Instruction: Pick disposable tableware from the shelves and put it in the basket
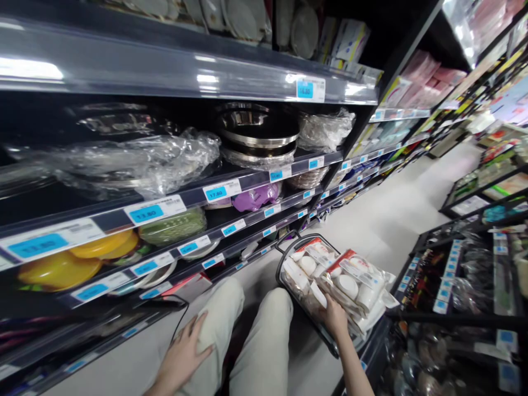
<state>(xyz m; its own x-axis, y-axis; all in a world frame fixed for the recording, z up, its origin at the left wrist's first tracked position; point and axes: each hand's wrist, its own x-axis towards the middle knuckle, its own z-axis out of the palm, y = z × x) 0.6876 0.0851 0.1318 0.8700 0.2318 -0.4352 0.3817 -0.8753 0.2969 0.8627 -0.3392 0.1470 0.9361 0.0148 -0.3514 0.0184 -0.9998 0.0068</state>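
My left hand (185, 349) lies flat on my left knee with its fingers spread, holding nothing. My right hand (335, 319) is down at a dark shopping basket (284, 250) on the floor, its fingers curled at the near edge of a clear plastic pack (355, 283). Round white items show through that pack, under a red and white label. A second, similar pack (307, 261) lies beside it, nearer the shelves. The fingertips of my right hand are partly hidden among the packs.
To the left stand dark shelves (256, 181) with price tags, holding stacked metal pans (259, 132), yellow bowls (61, 269) and a purple item (256, 197). On the right are low racks of wrapped goods (466, 275). A pale aisle floor (383, 203) runs away between them.
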